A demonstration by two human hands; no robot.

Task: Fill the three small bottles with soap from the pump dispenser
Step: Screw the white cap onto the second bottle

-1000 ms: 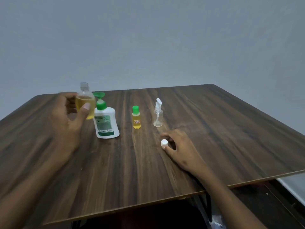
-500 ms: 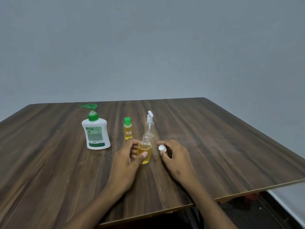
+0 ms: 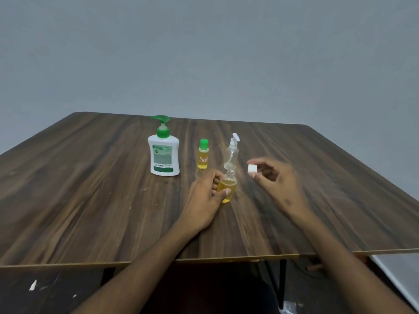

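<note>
Two hands mid-tabletop (image 3: 90, 200): left hand (image 3: 204, 201) gripping uncapped bottle (image 3: 227, 186); right hand (image 3: 275, 184) pinching white cap (image 3: 252, 169) above, beside it.

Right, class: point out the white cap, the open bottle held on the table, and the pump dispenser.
white cap (image 3: 252, 168), head view, on its side face, pinched in the right hand.
open bottle (image 3: 227, 185), head view, on its soap-filled body.
pump dispenser (image 3: 164, 157), head view, on its front label.
</note>
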